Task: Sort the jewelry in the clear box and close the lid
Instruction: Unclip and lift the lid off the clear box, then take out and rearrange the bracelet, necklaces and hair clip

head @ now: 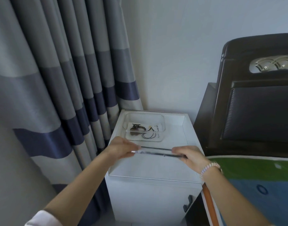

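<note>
Two bare forearms are reaching forward from the bottom edge, the left one with a white sleeve [42, 219] pushed up and the right one wearing a pale beaded bracelet [209, 168]. Between them the left hand [122, 146] and right hand [189, 156] are holding the clear lid [158, 152] edge-on and nearly level, each grip closed on one end of it, above the near half of the white worktop [149, 170]. Behind the lid, the clear box [144, 127] is sitting open near the back of the worktop, apart from both hands. Inside it a dark brown hair claw [135, 127] is lying at the left, a black cord necklace [148, 134] is coiling in the middle, and a thin, small piece at the right is too faint to name. Grey and blue striped curtains [58, 79] are hanging at the left, and a dark headboard [257, 101] with a green and blue bed cover [257, 180] is showing at the right.
</note>
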A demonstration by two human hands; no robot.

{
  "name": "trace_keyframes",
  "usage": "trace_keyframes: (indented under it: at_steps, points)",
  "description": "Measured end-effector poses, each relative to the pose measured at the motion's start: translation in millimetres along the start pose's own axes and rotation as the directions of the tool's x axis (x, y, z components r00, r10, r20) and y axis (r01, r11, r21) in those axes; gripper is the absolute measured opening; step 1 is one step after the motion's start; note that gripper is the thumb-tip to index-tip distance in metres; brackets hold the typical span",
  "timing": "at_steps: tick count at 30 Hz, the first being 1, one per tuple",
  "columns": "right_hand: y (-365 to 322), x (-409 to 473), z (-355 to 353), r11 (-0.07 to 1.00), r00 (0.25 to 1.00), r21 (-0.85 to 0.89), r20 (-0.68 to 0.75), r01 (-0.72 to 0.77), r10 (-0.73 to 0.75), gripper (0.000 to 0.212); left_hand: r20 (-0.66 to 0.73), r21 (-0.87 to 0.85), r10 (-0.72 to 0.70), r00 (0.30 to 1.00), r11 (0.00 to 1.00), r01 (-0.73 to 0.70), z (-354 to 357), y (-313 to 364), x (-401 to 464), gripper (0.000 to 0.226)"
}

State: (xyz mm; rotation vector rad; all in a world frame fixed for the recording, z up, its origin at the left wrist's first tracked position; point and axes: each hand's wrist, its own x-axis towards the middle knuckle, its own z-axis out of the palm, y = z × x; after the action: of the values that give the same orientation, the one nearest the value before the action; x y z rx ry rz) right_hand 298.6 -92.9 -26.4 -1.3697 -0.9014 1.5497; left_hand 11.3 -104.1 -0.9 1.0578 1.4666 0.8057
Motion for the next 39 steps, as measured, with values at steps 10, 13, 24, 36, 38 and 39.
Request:
trace_keyframes:
  at_steps: [10, 13, 24, 36, 38, 39]
  points:
    - [30, 20, 24, 0.726, 0.956, -0.634, 0.077, 0.266, -0.283, 0.031, -0.089, 0.829, 0.108, 0.990, 0.560, 0.013, 24, -25, 11, 0.069]
    - [39, 24, 28, 0.602, 0.943, -0.744, 0.113, 0.289, -0.314, 0.037, -0.066, 0.943, 0.089, 0.994, 0.331, 0.033, 26, -34, 9, 0.063]
    - [40, 28, 35, 0.574, 0.937, -0.762, 0.118, 0.298, -0.330, 0.046, 0.052, 0.997, 0.103, 0.993, -0.063, -0.046, 24, -12, 26, 0.067]
    - [-62, 71, 60, 0.611, 0.890, -0.694, 0.096, 0.381, -0.446, 0.009, -0.193, 0.654, 0.361, 0.912, 0.740, -0.155, -6, 68, 113, 0.021]
    - [-79, 87, 74, 0.671, 0.893, -0.637, 0.060, 0.379, -0.446, 0.005, -0.199, 0.656, 0.308, 0.930, 0.747, -0.107, -1, 67, 130, 0.029]
    - [-86, 98, 83, 0.668, 0.896, -0.644, 0.062, 0.372, -0.439, 0.005, -0.196, 0.697, 0.294, 0.935, 0.713, -0.078, 2, 66, 138, 0.038]
